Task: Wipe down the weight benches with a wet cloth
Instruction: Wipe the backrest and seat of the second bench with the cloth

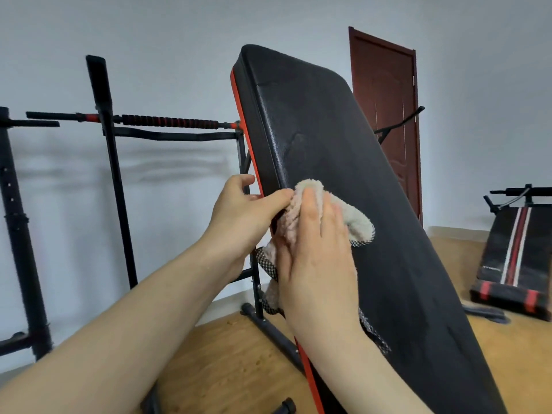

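A tilted black bench pad (343,138) is wiped down in a home gym. The pale fleecy cloth (357,224) is pressed flat against the padding under the right hand (316,264), whose fingers lie straight and close together. The cloth bunches out above the fingertips and trails below the wrist. The pad's red-trimmed edge, just left of that hand, is gripped by the left hand (245,216), with the thumb laid on the face and the fingers curled behind. Much of the pad's surface lies above the right hand and more lies below it, so the wipe is judged to be partway through. The stroke is best made with even palm pressure, in long overlapping passes toward the top end, while the pad is braced by the left hand against rocking. The loose tail of cloth should be gathered under the palm so that it is not dragged. A second bench (513,258), well to the right of both hands, is judged yet to be done.
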